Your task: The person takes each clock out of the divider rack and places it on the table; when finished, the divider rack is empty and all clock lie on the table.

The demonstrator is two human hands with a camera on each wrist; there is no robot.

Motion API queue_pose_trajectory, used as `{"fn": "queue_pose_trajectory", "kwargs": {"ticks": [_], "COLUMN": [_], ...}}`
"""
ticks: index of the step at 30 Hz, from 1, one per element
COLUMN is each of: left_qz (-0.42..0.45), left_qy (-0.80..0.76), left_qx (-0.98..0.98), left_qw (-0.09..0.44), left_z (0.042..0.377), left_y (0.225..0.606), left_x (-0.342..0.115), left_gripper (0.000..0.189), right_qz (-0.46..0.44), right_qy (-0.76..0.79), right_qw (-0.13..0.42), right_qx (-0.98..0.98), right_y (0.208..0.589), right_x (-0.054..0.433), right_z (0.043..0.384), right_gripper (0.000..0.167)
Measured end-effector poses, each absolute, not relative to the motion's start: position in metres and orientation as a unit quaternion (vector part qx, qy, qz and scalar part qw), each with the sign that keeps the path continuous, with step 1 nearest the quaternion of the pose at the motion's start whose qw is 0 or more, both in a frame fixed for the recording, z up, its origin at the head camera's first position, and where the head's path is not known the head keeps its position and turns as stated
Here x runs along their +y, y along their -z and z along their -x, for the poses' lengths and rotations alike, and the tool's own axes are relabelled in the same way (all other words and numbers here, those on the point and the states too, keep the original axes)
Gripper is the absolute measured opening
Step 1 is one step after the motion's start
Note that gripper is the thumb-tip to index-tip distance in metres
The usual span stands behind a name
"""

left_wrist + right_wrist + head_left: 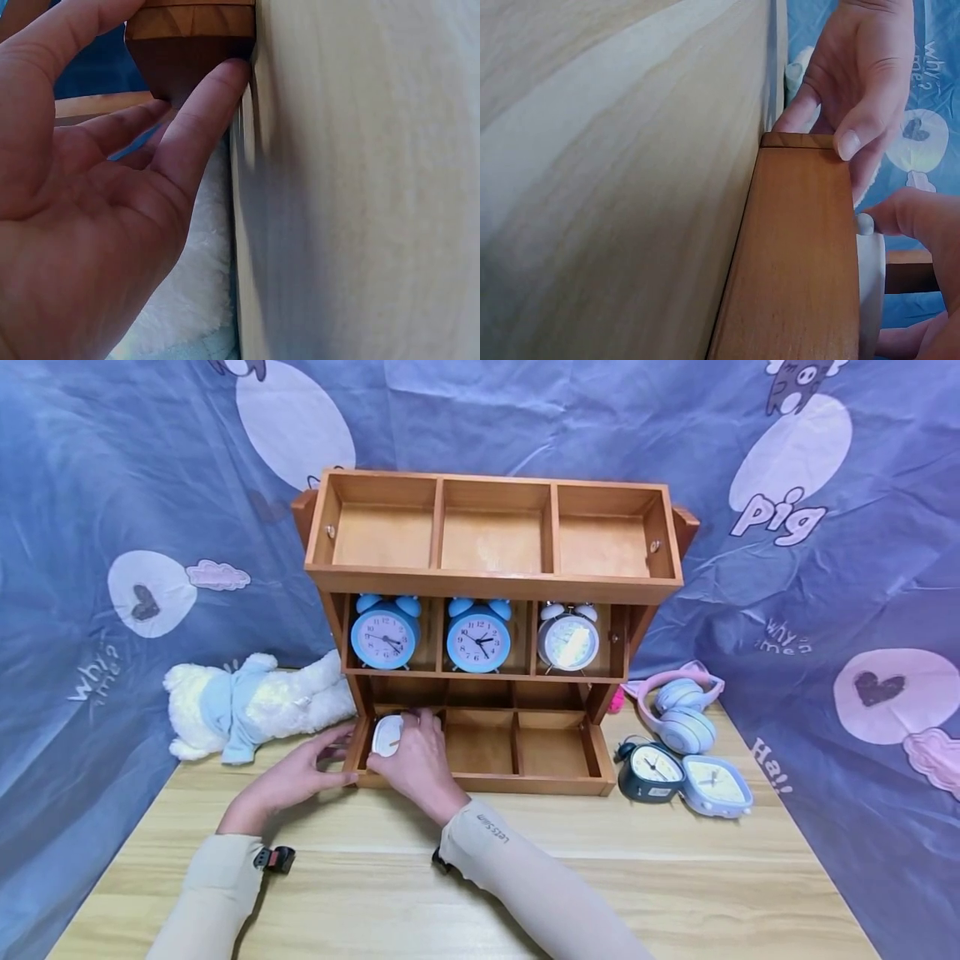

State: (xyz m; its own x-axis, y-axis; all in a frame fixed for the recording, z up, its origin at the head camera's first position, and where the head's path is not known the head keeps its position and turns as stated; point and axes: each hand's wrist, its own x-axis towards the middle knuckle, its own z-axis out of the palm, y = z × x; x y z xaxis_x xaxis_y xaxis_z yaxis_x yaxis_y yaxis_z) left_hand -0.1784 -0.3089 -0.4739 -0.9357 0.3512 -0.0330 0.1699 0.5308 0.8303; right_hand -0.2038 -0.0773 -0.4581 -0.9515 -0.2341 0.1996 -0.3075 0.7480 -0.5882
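Observation:
A wooden three-tier shelf (493,582) stands on the table. My left hand (294,772) holds its lower left front corner (191,37), thumb and fingers on different faces of the wood. Inside the bottom tier's left compartment is a white clock (386,735) with a rounded face. My right hand (422,760) reaches over the shelf's front board (802,247) and grips this clock, covering its right part. The right wrist view shows the clock's pale edge (870,281) just behind that board, with fingers at both ends of it.
On the middle tier stand two blue twin-bell alarm clocks (385,637) and a white one (567,642). Right of the shelf lie a dark green clock (651,770), a pale blue clock (716,783) and cat-ear headphones (686,714). A white plush bear (292,702) lies at the left.

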Motion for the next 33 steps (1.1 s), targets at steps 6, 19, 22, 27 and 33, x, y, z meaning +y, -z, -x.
{"fn": "queue_pose_trajectory", "kwargs": {"ticks": [6,19,22,27,33], "left_qz": [-0.145,-0.15,-0.151,-0.149,-0.149], "left_qy": [-0.456,-0.451,-0.45,-0.448,-0.446], "left_qx": [0.872,0.874,0.875,0.876,0.877], "left_qw": [0.102,0.098,0.098,0.099,0.098], "left_z": [0.178,0.178,0.177,0.177,0.177], "left_y": [0.474,0.474,0.473,0.471,0.47], "left_x": [-0.309,-0.307,-0.307,-0.307,-0.308], "left_gripper": [0.089,0.088,0.088,0.089,0.088], "right_qz": [-0.147,-0.159,-0.159,-0.152,-0.161], "right_qy": [-0.325,-0.337,-0.341,-0.356,-0.359], "right_qw": [0.063,0.083,0.081,0.077,0.079], "right_qx": [-0.932,-0.924,-0.923,-0.919,-0.916], "right_y": [0.456,0.447,0.444,0.439,0.433], "right_x": [-0.075,-0.067,-0.065,-0.061,-0.054], "right_z": [0.202,0.197,0.195,0.193,0.188], "right_gripper": [0.082,0.082,0.082,0.083,0.084]}}
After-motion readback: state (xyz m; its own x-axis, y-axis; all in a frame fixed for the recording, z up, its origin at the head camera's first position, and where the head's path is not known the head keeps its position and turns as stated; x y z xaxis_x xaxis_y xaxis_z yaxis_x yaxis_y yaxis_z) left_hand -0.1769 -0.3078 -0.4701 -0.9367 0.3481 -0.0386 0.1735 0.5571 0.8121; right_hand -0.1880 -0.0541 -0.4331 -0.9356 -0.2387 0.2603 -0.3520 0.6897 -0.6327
